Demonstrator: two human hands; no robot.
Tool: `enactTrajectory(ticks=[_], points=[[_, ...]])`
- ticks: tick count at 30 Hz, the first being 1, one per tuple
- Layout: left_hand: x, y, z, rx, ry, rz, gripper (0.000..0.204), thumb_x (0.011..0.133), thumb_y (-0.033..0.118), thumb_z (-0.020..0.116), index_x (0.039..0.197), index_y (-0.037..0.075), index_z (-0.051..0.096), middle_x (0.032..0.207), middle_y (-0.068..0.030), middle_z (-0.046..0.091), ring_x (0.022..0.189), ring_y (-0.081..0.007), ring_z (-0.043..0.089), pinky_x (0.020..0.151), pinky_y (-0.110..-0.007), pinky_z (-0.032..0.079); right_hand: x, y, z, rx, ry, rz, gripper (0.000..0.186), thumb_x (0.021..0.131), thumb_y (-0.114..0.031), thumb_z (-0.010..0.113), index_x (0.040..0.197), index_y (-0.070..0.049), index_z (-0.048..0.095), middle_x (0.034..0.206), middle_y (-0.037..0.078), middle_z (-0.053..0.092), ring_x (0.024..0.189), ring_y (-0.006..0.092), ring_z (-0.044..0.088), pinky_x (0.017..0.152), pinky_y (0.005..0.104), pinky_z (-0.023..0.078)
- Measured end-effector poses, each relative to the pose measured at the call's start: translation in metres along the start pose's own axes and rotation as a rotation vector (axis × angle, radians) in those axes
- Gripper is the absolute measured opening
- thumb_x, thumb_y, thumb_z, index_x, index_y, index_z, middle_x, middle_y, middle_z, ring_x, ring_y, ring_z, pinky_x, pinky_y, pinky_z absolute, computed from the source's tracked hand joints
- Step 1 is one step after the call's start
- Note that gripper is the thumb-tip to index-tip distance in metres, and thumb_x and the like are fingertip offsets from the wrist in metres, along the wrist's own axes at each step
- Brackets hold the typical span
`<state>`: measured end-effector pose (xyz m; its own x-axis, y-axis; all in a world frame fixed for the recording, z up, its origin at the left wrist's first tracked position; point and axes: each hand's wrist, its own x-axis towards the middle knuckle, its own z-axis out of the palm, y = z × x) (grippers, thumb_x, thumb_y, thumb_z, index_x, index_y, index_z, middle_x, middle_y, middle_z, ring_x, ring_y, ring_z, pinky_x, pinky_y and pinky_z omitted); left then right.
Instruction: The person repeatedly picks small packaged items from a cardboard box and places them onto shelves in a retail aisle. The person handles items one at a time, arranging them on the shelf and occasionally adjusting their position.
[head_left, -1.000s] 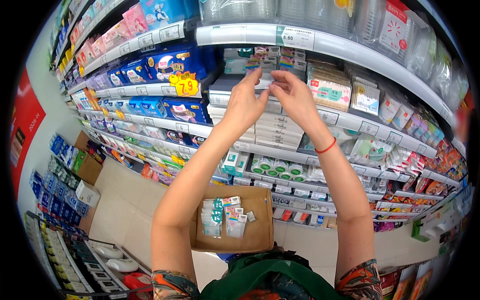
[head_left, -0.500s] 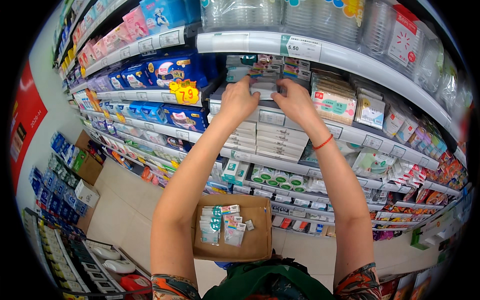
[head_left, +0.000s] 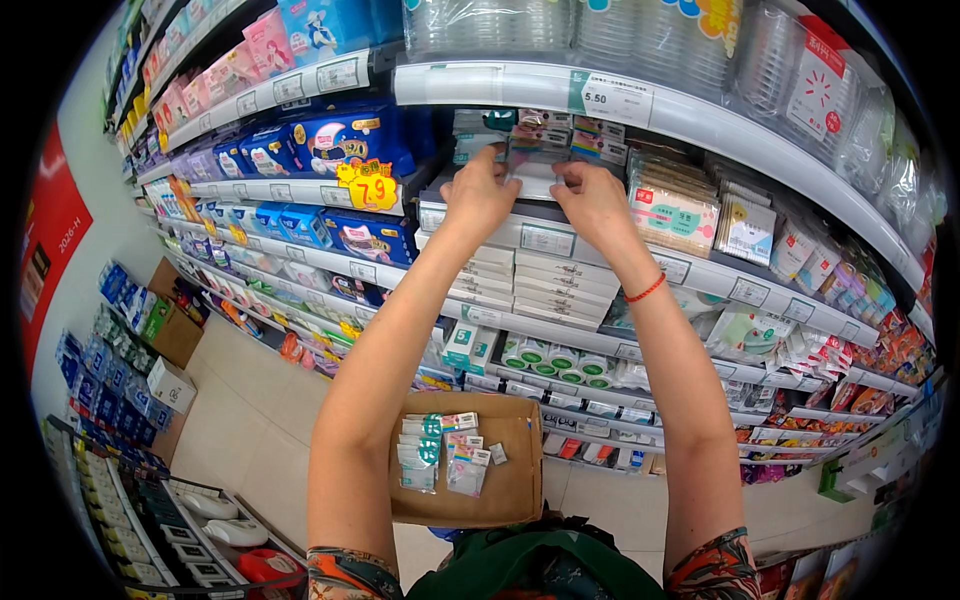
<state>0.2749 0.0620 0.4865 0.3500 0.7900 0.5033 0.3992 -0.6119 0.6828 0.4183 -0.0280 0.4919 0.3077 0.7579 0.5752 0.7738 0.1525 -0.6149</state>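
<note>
A small clear packet with white contents lies flat between my two hands at the front of a shelf. My left hand pinches its left edge, with the thumb on the near side. On its right edge are the curled thumb and fingers of my right hand. Just behind stand rows of similar small packets with rainbow-striped headers. Teal-headed packets sit behind my left hand. Below my arms, an open cardboard box holds several packets of the same look.
Beige-faced packets stand close to the right of my right hand. A shelf edge with price labels runs above my hands. White flat boxes are stacked one shelf below. Blue packages fill the shelves at left.
The packet between my hands has shifted slightly to the right. My right fingers have drawn in along its right edge, and my left hand has barely moved.
</note>
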Motion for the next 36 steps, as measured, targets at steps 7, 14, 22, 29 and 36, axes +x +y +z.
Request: enactTrajectory(ticks=[7,14,22,29,36], points=[[-0.003,0.008,-0.013,-0.288,0.043,0.033,0.038,0.085,0.007,0.061,0.122,-0.001,0.056,0.104,-0.0095,0.065,0.088,-0.0131,0.060,0.080,-0.025,0.047,-0.007,-0.014,-0.005,0.167,0.077,0.000,0.026,0.080,-0.010,0.064,0.104,0.000,0.067,0.090,0.017,0.069,0.078,0.0240,0.067,0.074,0.0333,0.052],[-0.023,0.011,-0.030,-0.443,0.052,0.027,0.029,0.088,0.006,0.059,0.116,-0.001,0.060,0.099,-0.0045,0.064,0.087,-0.0085,0.058,0.077,-0.021,0.045,-0.022,-0.035,-0.011,0.252,0.096,0.002,0.020,0.082,-0.008,0.062,0.100,-0.001,0.068,0.089,0.012,0.069,0.074,0.0172,0.066,0.069,0.0301,0.051],[-0.067,0.009,-0.056,-0.536,0.000,0.007,0.028,0.087,0.003,0.061,0.115,-0.001,0.060,0.100,-0.0036,0.063,0.087,-0.0073,0.057,0.077,-0.020,0.045,-0.058,-0.052,-0.011,0.351,0.063,0.018,0.014,0.083,-0.008,0.062,0.094,-0.002,0.068,0.082,0.005,0.068,0.068,0.0103,0.061,0.063,0.0249,0.048],[-0.112,-0.006,-0.067,-0.524,-0.022,0.007,0.028,0.087,0.004,0.061,0.115,0.000,0.060,0.099,-0.0037,0.061,0.087,-0.0068,0.056,0.077,-0.020,0.045,-0.099,-0.060,0.001,0.412,0.026,0.034,0.012,0.083,-0.005,0.063,0.095,-0.003,0.067,0.082,0.003,0.066,0.067,0.0073,0.056,0.063,0.0226,0.046],[-0.162,-0.031,-0.068,-0.489,-0.048,-0.020,0.029,0.086,0.001,0.061,0.115,0.001,0.060,0.097,-0.0034,0.061,0.084,-0.0068,0.055,0.078,-0.021,0.045,-0.147,-0.062,0.018,0.365,-0.042,0.115,0.014,0.082,-0.005,0.063,0.095,-0.004,0.067,0.084,0.003,0.066,0.067,0.0078,0.056,0.063,0.0229,0.047]])
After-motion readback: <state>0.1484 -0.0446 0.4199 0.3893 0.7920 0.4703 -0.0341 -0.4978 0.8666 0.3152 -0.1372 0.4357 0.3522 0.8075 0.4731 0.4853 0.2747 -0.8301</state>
